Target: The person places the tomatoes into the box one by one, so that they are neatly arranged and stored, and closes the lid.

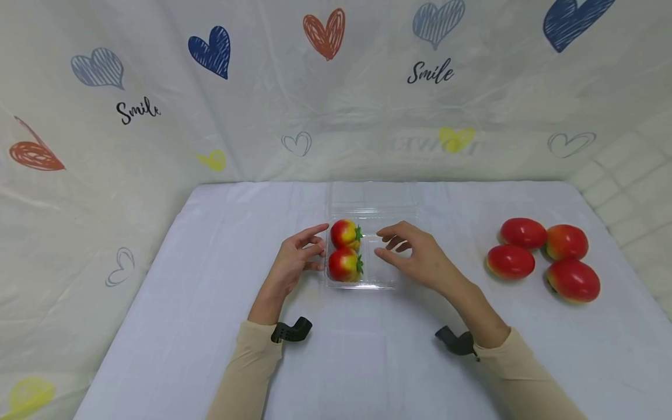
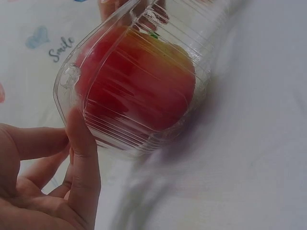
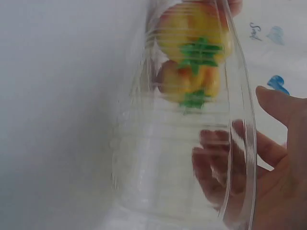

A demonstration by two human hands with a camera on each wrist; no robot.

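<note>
A clear plastic box [image 1: 379,284] lies on the white cloth with its lid [image 1: 373,197] folded open at the back. Two red-and-yellow fruits [image 1: 343,265] with green leafy caps sit in its left half, one behind the other, caps facing right. My left hand [image 1: 287,262] is at the box's left side; in the left wrist view its thumb tip [image 2: 75,117] touches the rim near a corner. My right hand [image 1: 420,254] hovers over the box's right side, fingers bent and thumb apart, holding nothing. Its fingers [image 3: 211,163] appear through the clear wall in the right wrist view.
Several similar red fruits [image 1: 510,262] lie grouped on the white-clothed table [image 1: 184,315], to the right of the box. A pale sheet [image 1: 252,116] printed with hearts and "Smile" hangs behind the table's back edge. Dark bands [image 1: 291,330] circle both wrists.
</note>
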